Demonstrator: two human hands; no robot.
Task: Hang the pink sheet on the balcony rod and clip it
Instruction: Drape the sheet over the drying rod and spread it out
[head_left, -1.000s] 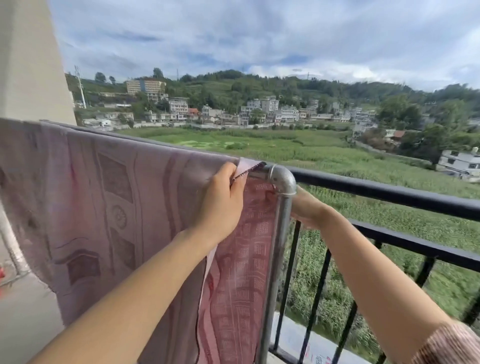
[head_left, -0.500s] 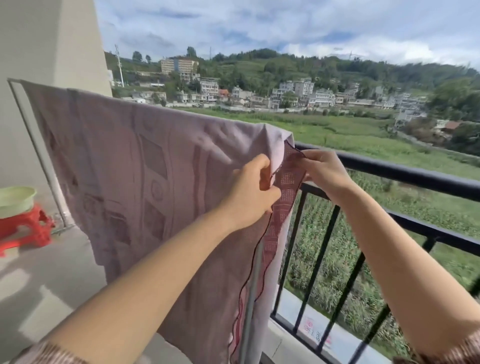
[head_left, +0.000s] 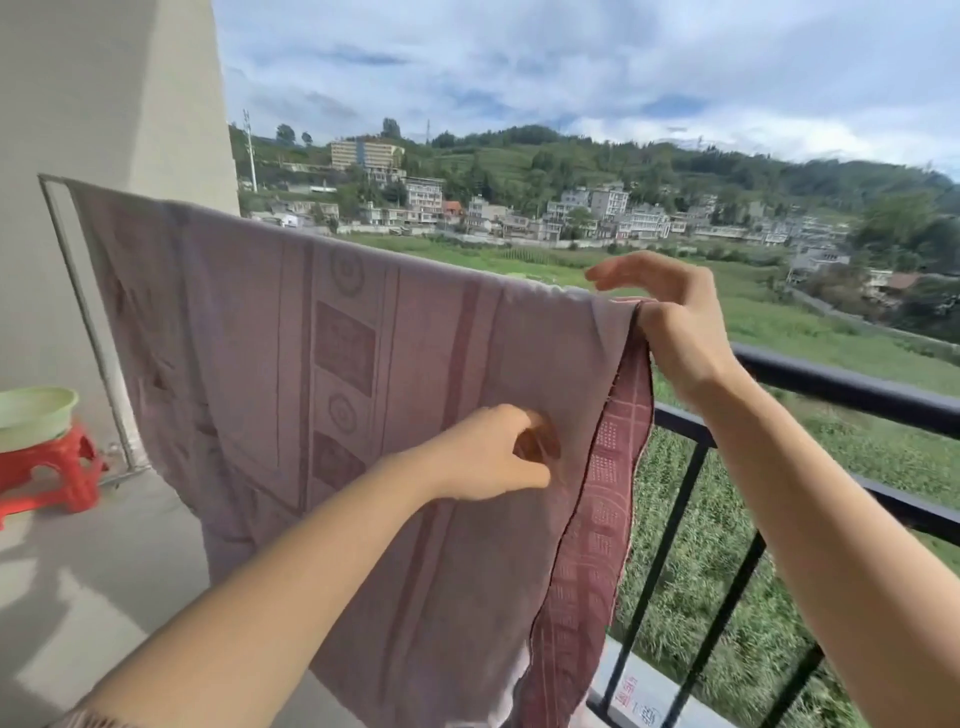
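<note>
Pink sheet (head_left: 363, 364) is draped over the rod frame (head_left: 85, 312), covering the whole span. The right hand (head_left: 680, 338) pinches the top corner at the rod's right end, forefinger lifted free, likely holding that edge in place for a clip. The left hand (head_left: 483, 457) sits lower on the front face, fingers curled; whether they nip cloth, I cannot tell. No clip in view. Black railing (head_left: 841, 382) runs just behind — green basin (head_left: 36, 415) on a red stool (head_left: 52, 473) sits by the left upright.
</note>
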